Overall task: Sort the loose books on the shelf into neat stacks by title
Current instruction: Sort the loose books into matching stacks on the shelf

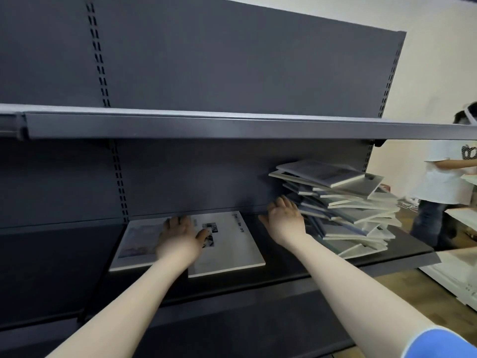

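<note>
at the lower left of the shelf [296, 272], two thin books lie flat side by side, touching or slightly overlapping: a grey-covered book [139, 239] on the left and a white-covered book [232, 244] on its right, with a few dark letters and small photos on the cover. they look like the first of two separate stacks, one per title, set apart from the jumble so each has room to grow. the left hand [180, 237] rests across the seam between them, fingers spread and flat, pressing down and curled round nothing, probably to square them or hold them in place.

right of centre, the right hand [285, 219] reaches toward the messy pile of books [348, 210] at the right end of the same shelf. its fingers are loosely extended and its far side touches or nearly touches the pile's lower books, likely to pick the next one out. the pile leans and fans out, so pulling from low down could spill it.

the left hand is blurred, and it hides part of both covers. the white book's title is only partly readable, and the pile's covers are too small to tell by title. a second person at the far right is cut off by the frame edge.
</note>
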Tool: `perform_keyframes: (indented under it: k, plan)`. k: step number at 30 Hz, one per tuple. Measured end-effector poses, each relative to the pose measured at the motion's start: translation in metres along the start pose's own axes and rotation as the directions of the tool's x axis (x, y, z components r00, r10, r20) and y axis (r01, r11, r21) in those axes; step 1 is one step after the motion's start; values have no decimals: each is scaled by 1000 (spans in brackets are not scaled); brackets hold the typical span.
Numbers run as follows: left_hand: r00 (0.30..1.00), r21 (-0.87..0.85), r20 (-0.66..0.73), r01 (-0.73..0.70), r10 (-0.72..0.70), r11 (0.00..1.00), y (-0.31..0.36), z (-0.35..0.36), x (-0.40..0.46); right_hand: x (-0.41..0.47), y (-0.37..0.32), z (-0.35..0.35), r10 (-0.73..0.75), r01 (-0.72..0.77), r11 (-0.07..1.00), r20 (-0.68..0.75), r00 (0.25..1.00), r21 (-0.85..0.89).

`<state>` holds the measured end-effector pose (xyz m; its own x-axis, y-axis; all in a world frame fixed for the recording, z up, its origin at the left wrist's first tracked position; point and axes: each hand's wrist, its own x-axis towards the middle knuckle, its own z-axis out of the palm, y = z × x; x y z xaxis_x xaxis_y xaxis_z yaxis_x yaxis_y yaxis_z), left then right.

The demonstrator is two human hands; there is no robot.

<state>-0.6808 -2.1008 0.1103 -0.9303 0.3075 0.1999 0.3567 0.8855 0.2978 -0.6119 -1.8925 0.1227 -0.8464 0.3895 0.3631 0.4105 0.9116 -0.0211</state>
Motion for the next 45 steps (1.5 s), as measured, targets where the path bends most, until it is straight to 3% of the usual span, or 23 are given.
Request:
perform_keyframes:
  k: [11, 19, 27, 33, 39, 45]
  plan:
    - [989, 5, -133, -62, 63, 998, 69, -29, 3, 21, 79, -50, -5, 0, 1000, -171, 985, -29]
    - [992, -28, -106, -78, 74, 997, 187, -3, 20, 50, 191, -59, 85, -88, 996, -89, 992, -30]
    - [998, -104, -24, -63, 61, 993, 286, 20, 41, 73, 243, -68, 58, -59, 997, 23, 998, 40]
    - [998, -91, 56, -7, 12, 996, 321, 33, 53, 86, 266, -58, 125, -137, 982, 100, 987, 131]
    - [999, -59, 26, 38, -36, 998, 336, 39, 56, 93, 268, -52, 151, -171, 969, 123, 981, 177]
    - [988, -140, 18, 155, -154, 978, 340, 37, 64, 102, 261, -57, 117, -129, 976, 79, 990, 172]
